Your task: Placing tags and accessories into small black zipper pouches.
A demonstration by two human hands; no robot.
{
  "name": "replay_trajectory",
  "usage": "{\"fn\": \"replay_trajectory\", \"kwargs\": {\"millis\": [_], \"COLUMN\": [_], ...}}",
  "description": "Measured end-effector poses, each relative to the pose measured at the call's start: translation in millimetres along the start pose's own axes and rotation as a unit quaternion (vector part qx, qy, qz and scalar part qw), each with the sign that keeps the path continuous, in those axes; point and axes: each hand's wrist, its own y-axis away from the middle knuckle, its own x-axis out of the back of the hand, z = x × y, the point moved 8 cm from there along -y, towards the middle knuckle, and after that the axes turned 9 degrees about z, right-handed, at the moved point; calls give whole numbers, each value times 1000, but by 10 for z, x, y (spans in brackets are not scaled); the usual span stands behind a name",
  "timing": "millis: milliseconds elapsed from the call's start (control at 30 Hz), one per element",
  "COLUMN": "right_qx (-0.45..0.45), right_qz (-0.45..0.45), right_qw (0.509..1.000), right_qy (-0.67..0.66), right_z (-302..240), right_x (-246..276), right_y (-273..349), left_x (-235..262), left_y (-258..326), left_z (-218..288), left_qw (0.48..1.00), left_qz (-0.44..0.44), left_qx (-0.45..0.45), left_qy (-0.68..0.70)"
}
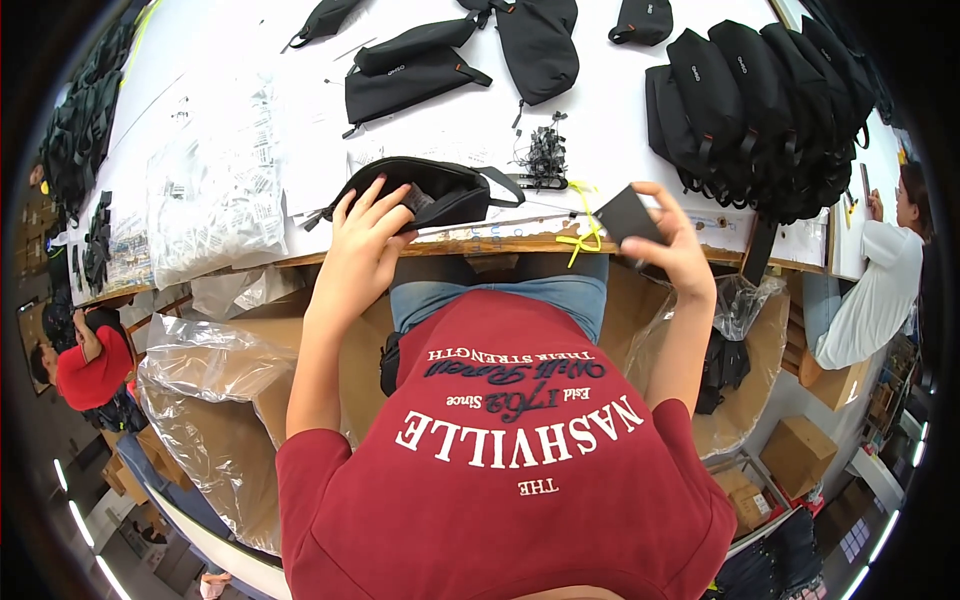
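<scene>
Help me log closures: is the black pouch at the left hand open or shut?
Open: the black pouch has its mouth gaping beside the fingers of the left hand, showing its dark inside.

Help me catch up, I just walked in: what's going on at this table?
The person's left hand is on an open black pouch near the front edge of the white table. The right hand holds a flat dark card, apart from the pouch and to its right. More black pouches lie farther back, with a crowded pile at the right.
</scene>
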Motion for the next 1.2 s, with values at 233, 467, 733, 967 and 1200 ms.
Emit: {"fn": "replay_trajectory", "kwargs": {"millis": [233,467,733,967,1200], "right_qx": [-52,-121,91,288,90], "right_qz": [246,117,188,33,-94], "right_qw": [810,842,970,858,932], "right_qy": [-530,-513,-125,423,339], "right_z": [408,677,-144,-457,-370], "right_x": [56,-669,-531,-1264,-1315], "right_y": [-519,-733,-547,-340,-283], "left_x": [-167,-184,-208,-104,-101], "left_y": [-104,-86,-25,-120,71], "left_z": [375,539,475,630,625], "left_qw": [996,994,994,994,986], "left_qz": [-30,-35,-43,29,21], "left_qx": [-76,-94,-83,-93,-162], "left_qy": [-30,-40,-58,43,-33]}}
